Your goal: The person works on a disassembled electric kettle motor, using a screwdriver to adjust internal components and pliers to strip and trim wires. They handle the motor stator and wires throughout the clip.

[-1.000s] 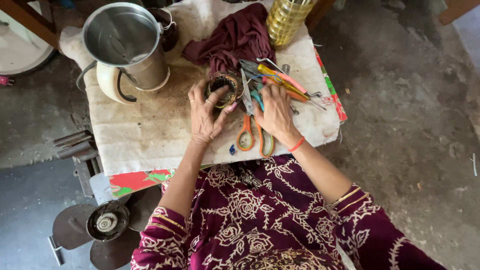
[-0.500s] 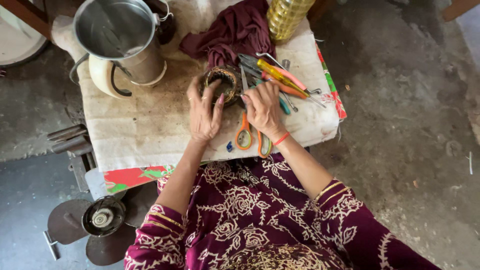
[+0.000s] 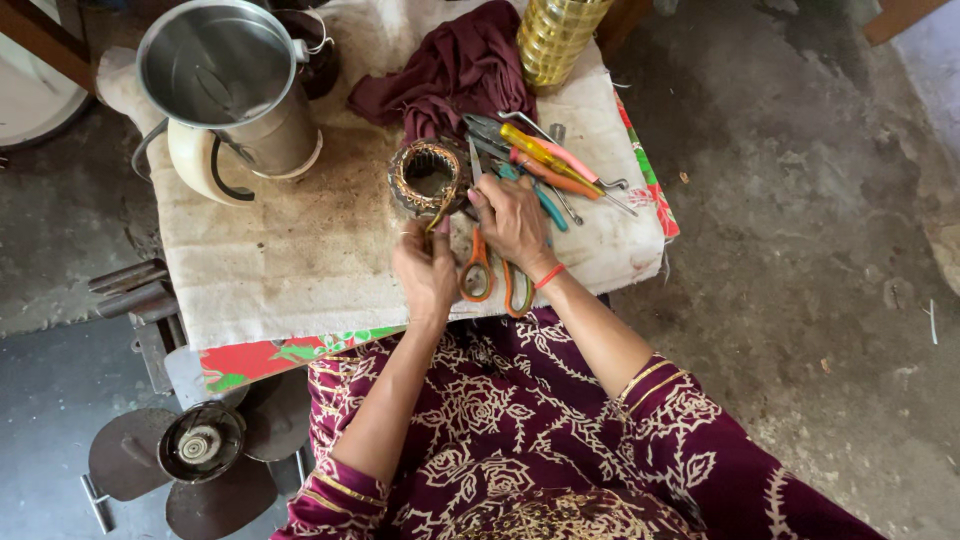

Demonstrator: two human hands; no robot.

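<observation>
Winding work ongoing: left hand pinching wire lead off coil ring; right hand steadying ring, fingers loose; scissors lying unused.

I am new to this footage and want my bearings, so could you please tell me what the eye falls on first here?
At the middle of the cloth-covered table, the left hand and right hand meet at a round copper-wound coil. Orange-handled scissors lie under the right hand, with a bundle of coloured screwdrivers beyond it. A large steel pot stands at the table's far left corner, and a fan blade lies on the floor below.
</observation>
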